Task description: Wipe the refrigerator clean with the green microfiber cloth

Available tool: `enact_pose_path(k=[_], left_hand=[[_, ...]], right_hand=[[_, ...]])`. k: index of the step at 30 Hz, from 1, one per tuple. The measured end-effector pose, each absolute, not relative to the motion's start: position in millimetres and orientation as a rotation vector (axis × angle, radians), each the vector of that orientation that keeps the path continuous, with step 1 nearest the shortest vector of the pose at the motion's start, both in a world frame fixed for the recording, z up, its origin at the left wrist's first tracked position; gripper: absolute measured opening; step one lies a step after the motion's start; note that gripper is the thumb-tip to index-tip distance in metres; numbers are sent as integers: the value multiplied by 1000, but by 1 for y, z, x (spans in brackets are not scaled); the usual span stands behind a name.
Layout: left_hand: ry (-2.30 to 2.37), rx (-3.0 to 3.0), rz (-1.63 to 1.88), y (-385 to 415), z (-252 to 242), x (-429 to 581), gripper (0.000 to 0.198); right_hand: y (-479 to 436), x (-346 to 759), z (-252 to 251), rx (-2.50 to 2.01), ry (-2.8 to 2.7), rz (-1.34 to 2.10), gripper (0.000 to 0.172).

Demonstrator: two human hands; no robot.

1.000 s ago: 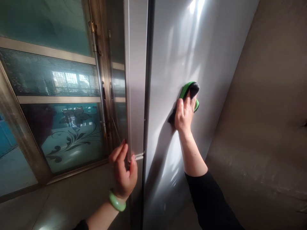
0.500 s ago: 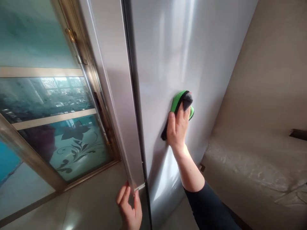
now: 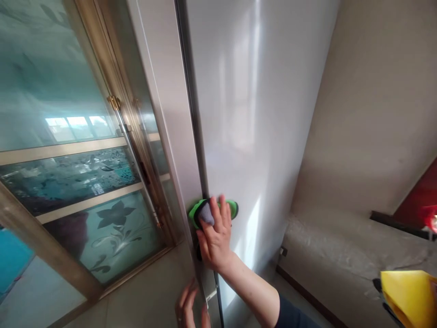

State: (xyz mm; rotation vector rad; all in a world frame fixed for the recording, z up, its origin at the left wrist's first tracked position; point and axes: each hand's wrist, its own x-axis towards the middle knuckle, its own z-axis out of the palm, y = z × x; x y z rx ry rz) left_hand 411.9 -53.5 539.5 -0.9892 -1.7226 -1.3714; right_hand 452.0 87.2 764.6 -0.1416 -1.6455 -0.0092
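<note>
A green and grey cloth with black edging (image 3: pixel 206 215) lies bunched under my right hand (image 3: pixel 218 239), whose fingers press it against a tall silvery-grey appliance that looks like a refrigerator. The cloth spans the dark seam between the refrigerator door (image 3: pixel 167 91) and the smooth side panel (image 3: pixel 232 118). Below it, at the door's bottom corner, my left hand (image 3: pixel 191 306) grips the door edge, fingers on one side and thumb on the other. The frame's lower edge cuts off part of that hand.
To the left stands a gold-framed glass door (image 3: pixel 114 218) with a flower pattern and a long metal handle (image 3: pixel 134 155). A beige wall (image 3: pixel 362 114) rises on the right. Near the right edge are a yellow object (image 3: pixel 408 294) and a red surface (image 3: pixel 421 191).
My right hand has moved the cloth down and left, from the side panel to the door seam. The view has shifted, bringing in the yellow object. My left hand remains at the door corner.
</note>
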Motion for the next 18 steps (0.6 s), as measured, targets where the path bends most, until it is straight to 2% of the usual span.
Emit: enact_pose_path(k=[2,6,11,14,18], left_hand=[[-1661,-1093,-1384,-54,601,412,37],[-1589,-1170,-1429,-59,713,420,47],[-1563,-1238,-1417,-88,799,430,49],[-1582,-1262,-1367,-105,830,428,46],[-1600,-1306,-1224,-110,868,419,47]], right_hand=[[85,452,799,-152,-1669,-62,19],[92,450,918,-200,-1691,-176,37],[99,440,1062,-286,-1661,-239,53],[100,436,1107,-286,-1604,-274,60],[103,437,1125,-258,-1607,-270,63]])
